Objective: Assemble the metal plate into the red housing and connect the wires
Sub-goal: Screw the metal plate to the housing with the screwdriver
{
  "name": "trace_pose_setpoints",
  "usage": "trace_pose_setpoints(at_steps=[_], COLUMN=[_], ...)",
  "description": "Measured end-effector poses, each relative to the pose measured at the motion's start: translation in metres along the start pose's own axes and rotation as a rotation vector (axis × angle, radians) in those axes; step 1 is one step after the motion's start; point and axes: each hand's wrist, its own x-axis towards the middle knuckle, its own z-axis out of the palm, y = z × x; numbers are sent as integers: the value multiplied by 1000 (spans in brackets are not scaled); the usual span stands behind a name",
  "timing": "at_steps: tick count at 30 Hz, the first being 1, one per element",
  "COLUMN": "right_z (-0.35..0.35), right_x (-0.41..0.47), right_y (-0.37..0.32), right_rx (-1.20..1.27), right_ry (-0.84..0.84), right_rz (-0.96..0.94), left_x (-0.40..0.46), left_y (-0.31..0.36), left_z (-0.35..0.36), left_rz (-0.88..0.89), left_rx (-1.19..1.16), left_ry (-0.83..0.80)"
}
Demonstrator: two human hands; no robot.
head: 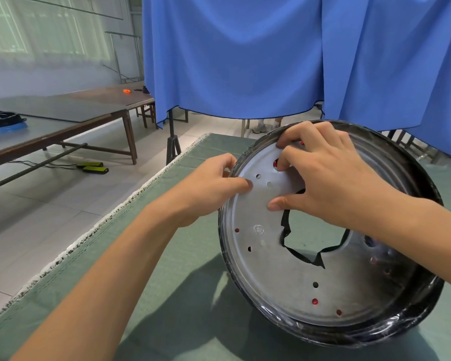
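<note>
A round metal plate (284, 277) with small holes and a jagged central opening lies inside the housing (406, 327), whose rim looks black and plastic-wrapped; red shows only through the plate's holes. The housing is tilted on the green table cloth. My left hand (214, 188) grips the housing's upper-left rim, thumb pressing on the plate's edge. My right hand (331, 175) rests on the plate's upper part, with curled fingertips and thumb pressing on it. No wires are visible.
The green cloth (182, 295) covers the table, its frayed left edge (94, 225) running diagonally. A blue curtain (245, 56) hangs behind. At left stand long tables (63, 118) with a black-and-blue object (3, 123); floor cables and yellow-black devices (94, 167) lie below.
</note>
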Motion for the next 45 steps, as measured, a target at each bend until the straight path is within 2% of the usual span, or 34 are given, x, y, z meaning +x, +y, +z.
trace_pose_setpoints(at_steps=[20, 27, 31, 36, 45], right_z=[3, 4, 2, 20, 40], right_x=[7, 11, 14, -1, -19], right_y=[7, 7, 2, -9, -7], right_rx=[11, 83, 216, 362, 431], right_ry=[-60, -108, -207, -387, -506], right_rz=[-24, -1, 64, 163, 269], left_x=[8, 7, 9, 7, 26], left_y=[-4, -2, -3, -13, -30], left_z=[2, 0, -12, -11, 6], left_rz=[19, -54, -158, -332, -414], left_rx=[-50, -103, -107, 2, 62], left_ry=[-9, 40, -49, -219, -328])
